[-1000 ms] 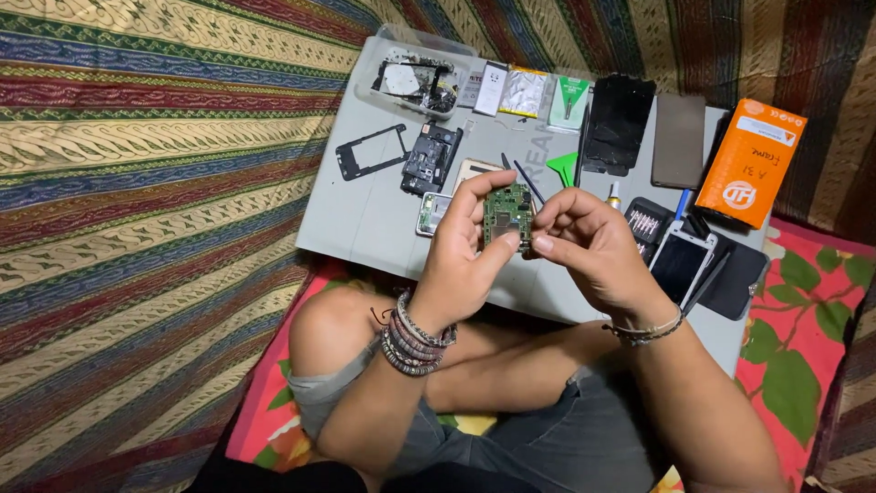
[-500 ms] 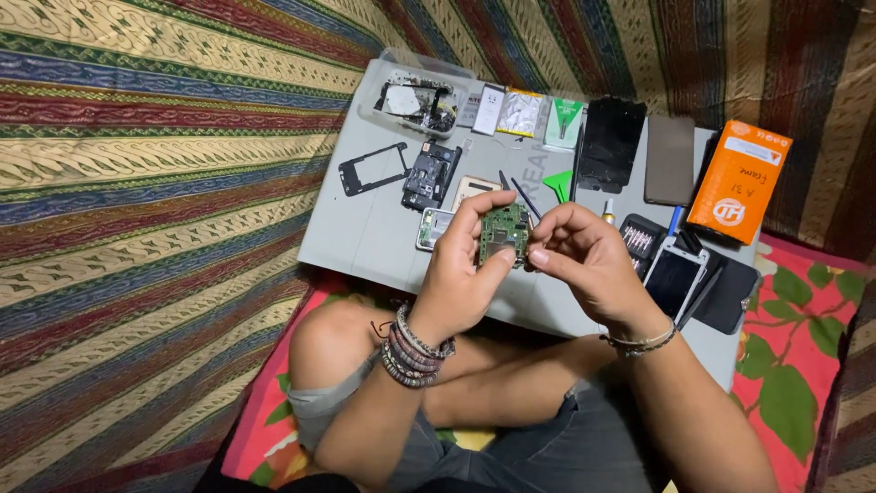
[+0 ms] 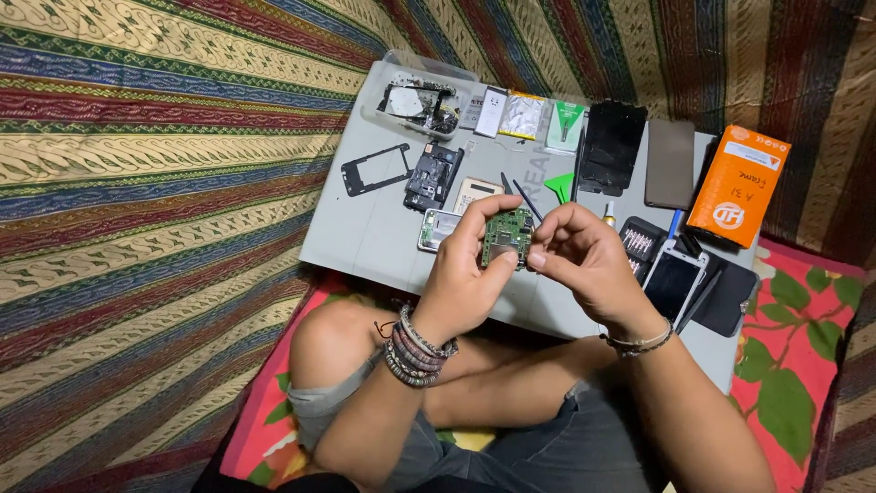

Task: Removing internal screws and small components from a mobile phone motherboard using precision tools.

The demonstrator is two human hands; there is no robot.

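Observation:
A small green circuit board [image 3: 507, 236] is held up over the grey work mat [image 3: 374, 233], pinched from both sides. My left hand [image 3: 461, 274] grips its left edge with thumb and fingers. My right hand [image 3: 584, 258] holds the right edge, thumb against the board's lower corner. Beaded bracelets sit on my left wrist and a thin band on my right. Just under the board lie a phone part with a pale screen [image 3: 438, 228] and thin black tools [image 3: 527, 201].
On the mat lie a black phone frame [image 3: 376, 169], a dark phone chassis [image 3: 433, 175], a clear tray of parts [image 3: 422, 99], a green pick [image 3: 559, 187], a black panel [image 3: 613, 146], a brown panel [image 3: 669, 164], an orange box [image 3: 739, 187], a white-screened phone [image 3: 673, 278]. Striped cloth surrounds it.
Both hands have stayed on the board and turned it slightly. The view has drifted, so the mat sits a little lower and to the right.

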